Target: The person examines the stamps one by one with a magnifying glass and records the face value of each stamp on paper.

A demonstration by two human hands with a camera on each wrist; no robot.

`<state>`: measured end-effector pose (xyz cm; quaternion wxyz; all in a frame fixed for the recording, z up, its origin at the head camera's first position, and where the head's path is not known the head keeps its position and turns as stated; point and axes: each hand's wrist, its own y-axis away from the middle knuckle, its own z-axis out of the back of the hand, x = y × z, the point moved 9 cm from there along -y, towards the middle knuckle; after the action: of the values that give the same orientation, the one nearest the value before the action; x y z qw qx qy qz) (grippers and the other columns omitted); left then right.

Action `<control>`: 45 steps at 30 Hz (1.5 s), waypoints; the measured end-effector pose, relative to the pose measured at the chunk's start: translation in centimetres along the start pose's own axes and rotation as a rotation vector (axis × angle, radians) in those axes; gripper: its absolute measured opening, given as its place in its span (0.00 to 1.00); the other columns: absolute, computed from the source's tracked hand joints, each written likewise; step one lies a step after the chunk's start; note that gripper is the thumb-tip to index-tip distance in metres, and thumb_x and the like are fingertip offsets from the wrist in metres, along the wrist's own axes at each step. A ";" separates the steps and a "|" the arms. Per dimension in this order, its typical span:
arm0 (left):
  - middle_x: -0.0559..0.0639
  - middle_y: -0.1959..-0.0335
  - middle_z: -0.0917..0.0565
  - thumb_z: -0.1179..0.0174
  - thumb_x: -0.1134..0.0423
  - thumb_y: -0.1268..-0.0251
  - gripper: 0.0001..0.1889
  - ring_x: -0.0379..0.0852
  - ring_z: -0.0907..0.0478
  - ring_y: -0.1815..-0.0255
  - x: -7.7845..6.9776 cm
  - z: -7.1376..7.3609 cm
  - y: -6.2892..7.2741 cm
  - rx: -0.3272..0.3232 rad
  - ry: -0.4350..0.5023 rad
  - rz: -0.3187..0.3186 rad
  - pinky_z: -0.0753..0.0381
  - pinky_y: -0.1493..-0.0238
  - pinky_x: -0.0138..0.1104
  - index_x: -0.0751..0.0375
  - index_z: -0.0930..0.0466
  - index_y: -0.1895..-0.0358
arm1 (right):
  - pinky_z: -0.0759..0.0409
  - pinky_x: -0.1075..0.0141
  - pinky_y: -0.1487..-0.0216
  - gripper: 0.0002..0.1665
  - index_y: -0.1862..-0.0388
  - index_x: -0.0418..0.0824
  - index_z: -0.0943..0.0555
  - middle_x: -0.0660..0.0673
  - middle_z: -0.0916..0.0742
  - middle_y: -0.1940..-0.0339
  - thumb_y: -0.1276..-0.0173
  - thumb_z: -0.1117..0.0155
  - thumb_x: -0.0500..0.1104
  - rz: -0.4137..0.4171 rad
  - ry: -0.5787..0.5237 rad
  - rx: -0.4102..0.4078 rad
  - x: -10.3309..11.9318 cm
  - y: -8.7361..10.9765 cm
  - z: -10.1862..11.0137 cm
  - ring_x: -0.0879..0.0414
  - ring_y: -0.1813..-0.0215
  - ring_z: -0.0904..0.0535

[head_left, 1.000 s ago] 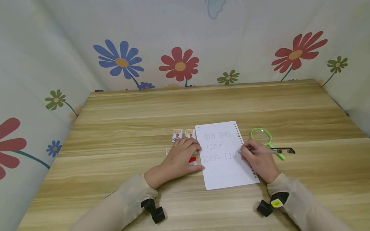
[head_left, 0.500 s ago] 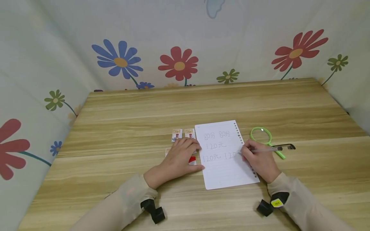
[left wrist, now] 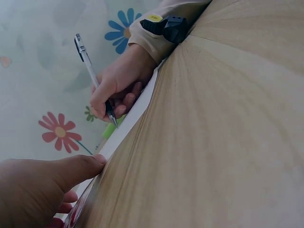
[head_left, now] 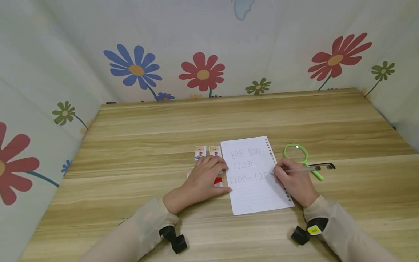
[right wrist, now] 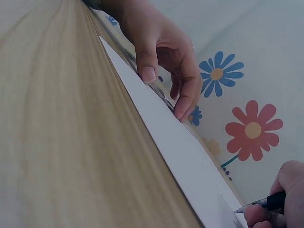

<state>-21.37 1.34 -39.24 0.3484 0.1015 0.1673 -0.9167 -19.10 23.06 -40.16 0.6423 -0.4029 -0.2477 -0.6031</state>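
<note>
A sheet of lined paper (head_left: 258, 198) with punched holes down its right edge lies on the table, bearing several handwritten figures such as "80分" and "120元". My right hand (head_left: 296, 183) grips a clear-barrelled pen (head_left: 302, 169) with a black cap on its back end. In the left wrist view the pen (left wrist: 90, 69) leans with its tip at the paper. My left hand (head_left: 201, 182) rests with spread, slightly bent fingers, thumb and fingertips at the paper's left edge. Small printed cards that look like stamps (head_left: 200, 153) lie beyond and partly beneath it; some are hidden.
A green magnifying glass (head_left: 317, 174) lies just right of the paper, partly behind my right hand and the pen. The wooden table (head_left: 147, 134) reaches back to a flower-printed cloth wall (head_left: 268, 43), which also stands along both sides.
The pen tip has made small strokes after the last "120", where part of another character now shows. My left hand and the paper stay in place.
</note>
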 end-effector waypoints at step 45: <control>0.49 0.48 0.25 0.30 0.42 0.54 0.28 0.50 0.33 0.43 0.1 0.0 -0.1 -0.005 -0.001 0.003 0.40 0.38 0.45 0.58 0.22 0.54 | 0.31 0.67 0.87 0.06 0.63 0.35 0.30 0.42 0.23 0.84 0.30 0.53 0.37 -0.110 0.005 -0.136 -0.1 -0.1 2.0 0.54 0.87 0.30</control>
<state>-21.49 1.41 -39.27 0.3499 0.1007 0.1692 -0.9159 -18.89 24.76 -39.15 0.5798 -0.4300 -0.2261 -0.6541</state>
